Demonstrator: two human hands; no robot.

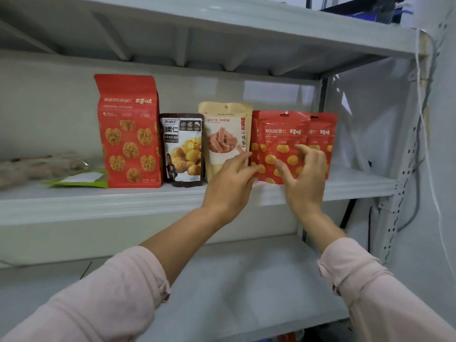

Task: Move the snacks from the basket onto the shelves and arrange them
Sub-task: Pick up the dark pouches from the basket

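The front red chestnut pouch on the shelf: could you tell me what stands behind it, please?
A second matching red pouch stands behind the front pouch, shifted right. Its left part is covered.

- A clear plastic sheet [370, 114] is seen at the right, creased and glossy.
- A thin white cord [417, 58] is strung down the far right.
- A black cable [348, 214] is seen below the sheet.
- A blue object [387, 8], too blurred to identify, is glimpsed at top right.
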